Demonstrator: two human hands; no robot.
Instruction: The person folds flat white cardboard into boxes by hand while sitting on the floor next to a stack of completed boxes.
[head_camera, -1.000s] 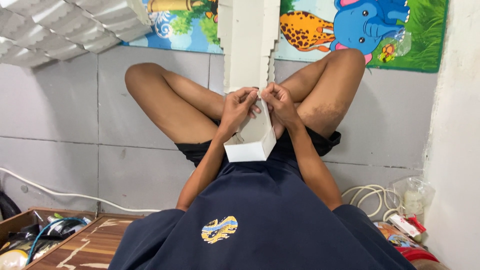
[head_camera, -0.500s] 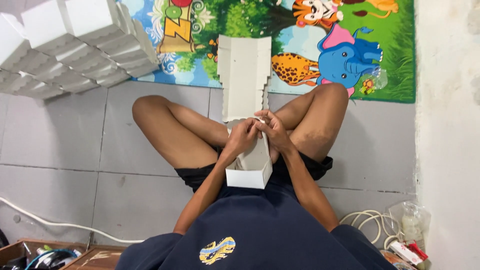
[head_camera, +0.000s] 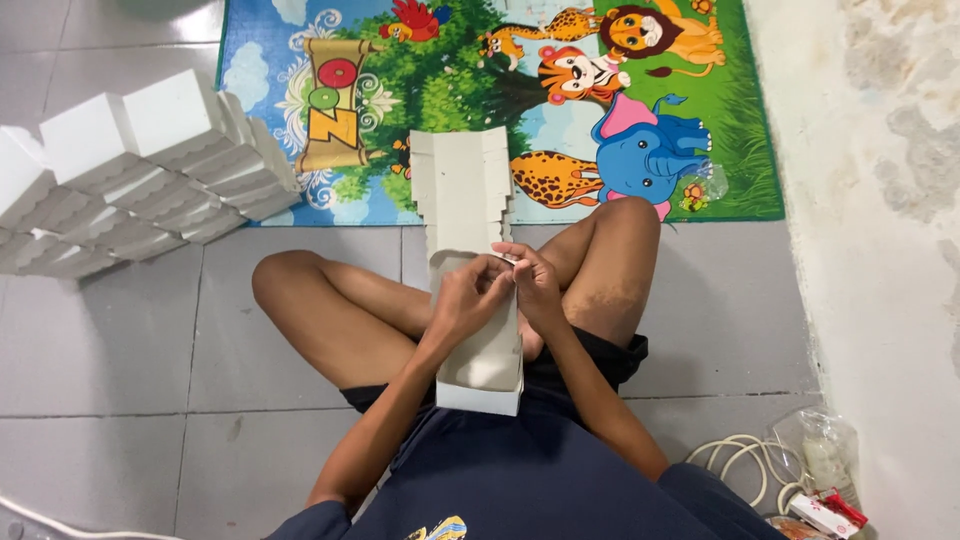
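both hands pinching the far end of a white cardboard box (head_camera: 480, 370) over the lap: left hand (head_camera: 470, 295), right hand (head_camera: 535, 285), grip closed on its flaps; folded white boxes (head_camera: 130, 170) stacked on the floor nearby.

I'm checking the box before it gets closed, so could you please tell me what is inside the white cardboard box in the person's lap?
The white cardboard box shows only bare greyish card inside. Its far end is hidden by the left hand and right hand.

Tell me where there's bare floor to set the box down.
Bare grey tiles lie left of the knee, below the stacked white boxes. Another free patch sits between the right leg and wall. Crowded: lap with half-folded box, and corner with coiled cable.
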